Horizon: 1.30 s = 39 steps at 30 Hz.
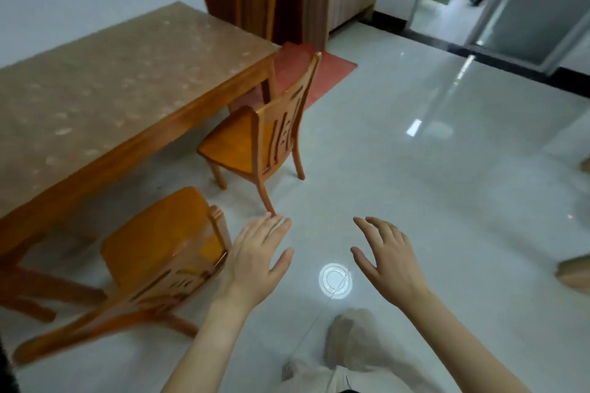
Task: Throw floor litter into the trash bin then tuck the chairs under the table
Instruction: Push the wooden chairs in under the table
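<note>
Left hand [255, 260], right hand [388, 260] outstretched, fingers apart, empty; near chair [153, 246], far chair [255, 140] untucked beside table [111, 80].

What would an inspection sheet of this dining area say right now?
Surface: glossy grey floor, lamp glare.
Job's things: near chair and far chair stand out from the table; third chair at its far end; no litter or bin seen.
Clutter: nothing seen.
Hands: left hand and right hand open, empty, above the floor.
Cables: nothing seen.
Surroundings: red mat, open doorway.
</note>
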Each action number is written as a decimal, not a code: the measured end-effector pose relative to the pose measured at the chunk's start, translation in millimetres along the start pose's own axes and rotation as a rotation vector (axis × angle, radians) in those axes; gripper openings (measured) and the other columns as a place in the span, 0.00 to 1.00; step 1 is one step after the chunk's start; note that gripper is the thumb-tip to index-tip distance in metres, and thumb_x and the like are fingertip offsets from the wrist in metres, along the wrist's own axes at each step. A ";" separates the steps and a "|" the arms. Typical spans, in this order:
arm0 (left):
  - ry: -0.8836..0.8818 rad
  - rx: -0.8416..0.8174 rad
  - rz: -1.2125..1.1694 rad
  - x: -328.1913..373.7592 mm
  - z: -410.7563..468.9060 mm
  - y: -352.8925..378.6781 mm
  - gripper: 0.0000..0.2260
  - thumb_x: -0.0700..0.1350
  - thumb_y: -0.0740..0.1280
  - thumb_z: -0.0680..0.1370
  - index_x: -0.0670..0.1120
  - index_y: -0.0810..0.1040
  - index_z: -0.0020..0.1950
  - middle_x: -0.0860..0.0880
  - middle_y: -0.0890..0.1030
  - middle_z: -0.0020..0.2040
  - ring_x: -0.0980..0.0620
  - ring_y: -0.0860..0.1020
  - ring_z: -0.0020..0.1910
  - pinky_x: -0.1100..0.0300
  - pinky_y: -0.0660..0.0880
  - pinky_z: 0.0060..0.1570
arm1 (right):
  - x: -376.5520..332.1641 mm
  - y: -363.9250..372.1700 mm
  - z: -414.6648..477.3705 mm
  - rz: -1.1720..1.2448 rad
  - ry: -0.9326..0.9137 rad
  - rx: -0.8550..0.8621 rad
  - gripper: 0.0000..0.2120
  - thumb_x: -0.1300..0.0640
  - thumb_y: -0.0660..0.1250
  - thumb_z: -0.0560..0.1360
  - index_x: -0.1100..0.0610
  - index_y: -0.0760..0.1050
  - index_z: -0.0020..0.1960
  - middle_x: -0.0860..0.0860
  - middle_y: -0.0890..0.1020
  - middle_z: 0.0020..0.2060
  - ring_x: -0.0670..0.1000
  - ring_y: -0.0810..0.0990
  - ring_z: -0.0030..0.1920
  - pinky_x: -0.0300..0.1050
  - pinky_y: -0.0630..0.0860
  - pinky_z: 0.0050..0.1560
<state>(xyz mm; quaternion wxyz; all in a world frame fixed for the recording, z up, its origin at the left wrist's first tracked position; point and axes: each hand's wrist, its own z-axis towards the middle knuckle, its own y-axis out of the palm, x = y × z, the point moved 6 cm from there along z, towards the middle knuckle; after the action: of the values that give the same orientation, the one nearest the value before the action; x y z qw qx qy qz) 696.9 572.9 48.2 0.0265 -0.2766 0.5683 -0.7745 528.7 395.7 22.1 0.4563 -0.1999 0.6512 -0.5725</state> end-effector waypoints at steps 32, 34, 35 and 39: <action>0.179 -0.010 -0.044 -79.1 797.4 165.4 0.21 0.54 0.60 0.78 0.47 0.74 0.68 0.49 0.76 0.66 0.49 0.71 0.68 0.57 0.58 0.70 | 345.7 -74.8 697.4 -0.059 0.089 0.090 0.24 0.43 0.54 0.79 0.54 0.68 0.71 0.55 0.76 0.64 0.58 0.73 0.63 0.54 0.71 0.62; 0.186 0.001 -0.051 -89.9 862.5 161.7 0.21 0.54 0.60 0.78 0.47 0.74 0.68 0.49 0.76 0.66 0.49 0.71 0.68 0.59 0.56 0.71 | 357.7 -89.1 753.7 -0.039 0.100 0.117 0.24 0.43 0.54 0.80 0.54 0.67 0.71 0.54 0.75 0.65 0.57 0.72 0.64 0.54 0.70 0.63; 0.189 0.010 -0.051 -94.2 894.5 158.2 0.21 0.54 0.59 0.78 0.47 0.74 0.68 0.50 0.75 0.66 0.50 0.70 0.68 0.60 0.55 0.71 | 363.3 -97.2 781.1 -0.031 0.097 0.129 0.25 0.43 0.54 0.80 0.54 0.67 0.72 0.54 0.75 0.65 0.57 0.72 0.65 0.54 0.70 0.63; 0.203 0.052 -0.049 -114.6 1008.1 147.8 0.21 0.54 0.59 0.78 0.48 0.73 0.68 0.51 0.74 0.67 0.52 0.67 0.69 0.57 0.57 0.71 | 387.8 -123.4 886.0 -0.008 0.091 0.167 0.25 0.43 0.55 0.80 0.54 0.68 0.72 0.53 0.75 0.65 0.56 0.71 0.65 0.54 0.69 0.64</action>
<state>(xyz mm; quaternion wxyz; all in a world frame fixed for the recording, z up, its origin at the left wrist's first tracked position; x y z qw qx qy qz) 1215.7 -311.0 72.8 -0.0429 -0.2095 0.5409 -0.8135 1030.4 -439.4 58.6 0.4391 -0.1378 0.6204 -0.6351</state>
